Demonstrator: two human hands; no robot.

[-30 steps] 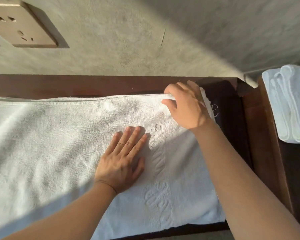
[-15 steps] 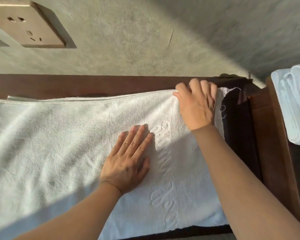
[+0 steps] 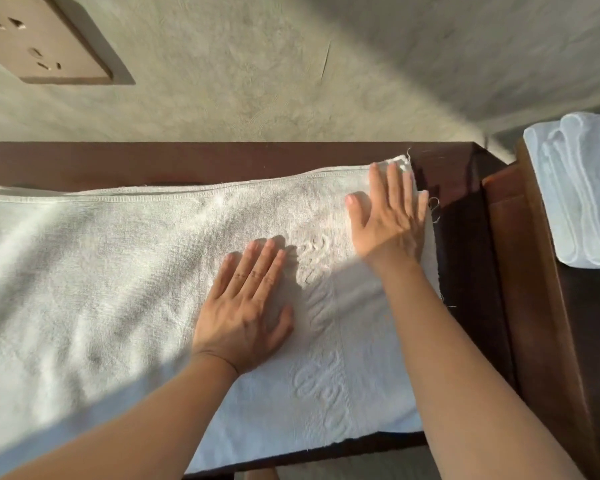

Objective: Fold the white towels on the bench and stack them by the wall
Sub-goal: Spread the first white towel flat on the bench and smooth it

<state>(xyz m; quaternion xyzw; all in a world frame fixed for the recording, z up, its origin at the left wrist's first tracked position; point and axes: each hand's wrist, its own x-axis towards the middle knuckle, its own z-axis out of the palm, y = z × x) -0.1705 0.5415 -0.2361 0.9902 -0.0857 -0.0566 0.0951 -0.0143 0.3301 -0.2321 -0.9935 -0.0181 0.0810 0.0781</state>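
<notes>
Sunlit grey plaster wall (image 3: 257,81) backed the dark wooden bench (image 3: 465,237). My right hand (image 3: 390,220) lay flat, fingers straight, on the far right corner of the white terry towel (image 3: 101,271); my left hand (image 3: 246,306) pressed flat mid-towel. Smoothing outward and squaring edges seemed wise before folding. Folded white towels (image 3: 582,188) sat far right.
</notes>
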